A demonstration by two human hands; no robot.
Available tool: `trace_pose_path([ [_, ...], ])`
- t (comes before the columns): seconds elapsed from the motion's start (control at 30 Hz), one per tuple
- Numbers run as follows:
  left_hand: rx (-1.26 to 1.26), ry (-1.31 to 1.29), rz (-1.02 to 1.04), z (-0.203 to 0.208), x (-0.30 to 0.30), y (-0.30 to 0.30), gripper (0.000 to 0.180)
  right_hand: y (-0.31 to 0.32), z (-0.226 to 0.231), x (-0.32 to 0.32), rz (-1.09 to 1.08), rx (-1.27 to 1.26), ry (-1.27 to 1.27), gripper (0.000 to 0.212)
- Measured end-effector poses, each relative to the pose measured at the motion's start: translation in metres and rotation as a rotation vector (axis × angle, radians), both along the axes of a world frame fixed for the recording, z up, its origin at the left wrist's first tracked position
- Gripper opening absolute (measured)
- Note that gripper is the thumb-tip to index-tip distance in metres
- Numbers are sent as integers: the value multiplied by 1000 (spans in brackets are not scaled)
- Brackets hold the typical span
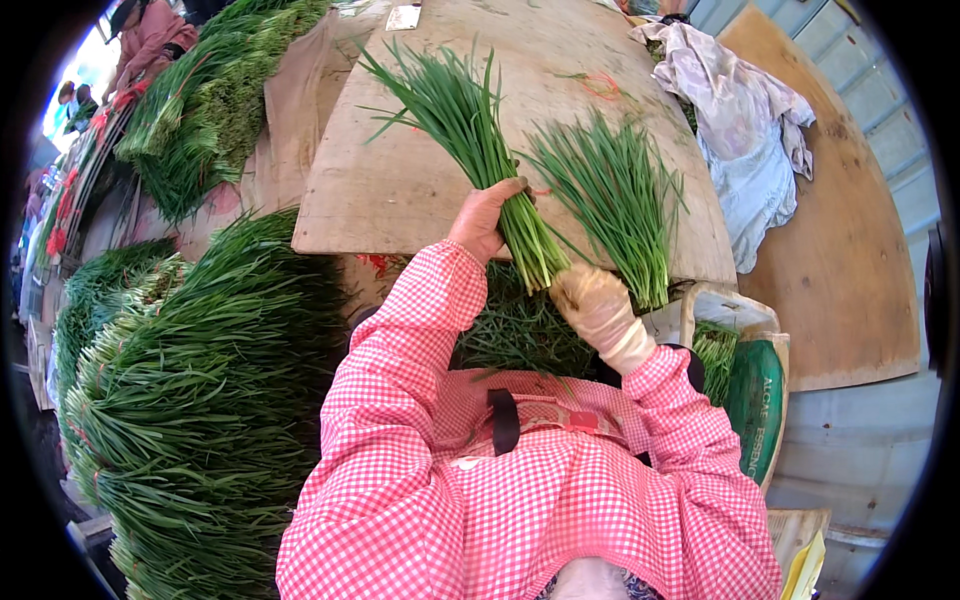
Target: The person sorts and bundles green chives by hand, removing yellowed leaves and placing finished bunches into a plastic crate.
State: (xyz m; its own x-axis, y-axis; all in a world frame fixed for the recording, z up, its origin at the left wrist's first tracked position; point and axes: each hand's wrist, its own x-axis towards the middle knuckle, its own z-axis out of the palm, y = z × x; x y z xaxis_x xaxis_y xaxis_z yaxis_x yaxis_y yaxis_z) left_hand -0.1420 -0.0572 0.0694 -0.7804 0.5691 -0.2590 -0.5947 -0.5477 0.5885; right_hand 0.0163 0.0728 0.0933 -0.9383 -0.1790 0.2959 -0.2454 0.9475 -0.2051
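Note:
My left hand (485, 215), bare, is wrapped round a bunch of garlic chives (462, 125) at its lower middle. The bunch is held aslant above the near edge of the wooden board (390, 190), leaves pointing up and left, pale stem ends toward me. At those stem ends is my right hand (592, 305) in a stained, pale glove, its fingers curled in; what they pinch is hidden. A second heap of garlic chives (620, 195) lies on the board to the right. Loose green leaves (525, 330) fill the space below my hands.
Large stacks of bundled chives (200, 400) stand at my left, with more chives (220, 90) at the far left. Red ties (600, 85) lie on the board. A cloth (740, 120) hangs at the right, above a green-sided container (755, 400). Another person (150, 40) is at the far left.

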Motion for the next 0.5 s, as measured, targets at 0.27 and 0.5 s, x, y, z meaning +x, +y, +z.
trace_pose_path([
  [0.27, -114, 21, 22, 0, 2, 1, 16, 65, -44, 36, -268, -80, -574, 23],
  [0.5, -150, 140, -77, -10, 12, 26, 19, 10, -22, -13, 99, -1126, -520, 64],
])
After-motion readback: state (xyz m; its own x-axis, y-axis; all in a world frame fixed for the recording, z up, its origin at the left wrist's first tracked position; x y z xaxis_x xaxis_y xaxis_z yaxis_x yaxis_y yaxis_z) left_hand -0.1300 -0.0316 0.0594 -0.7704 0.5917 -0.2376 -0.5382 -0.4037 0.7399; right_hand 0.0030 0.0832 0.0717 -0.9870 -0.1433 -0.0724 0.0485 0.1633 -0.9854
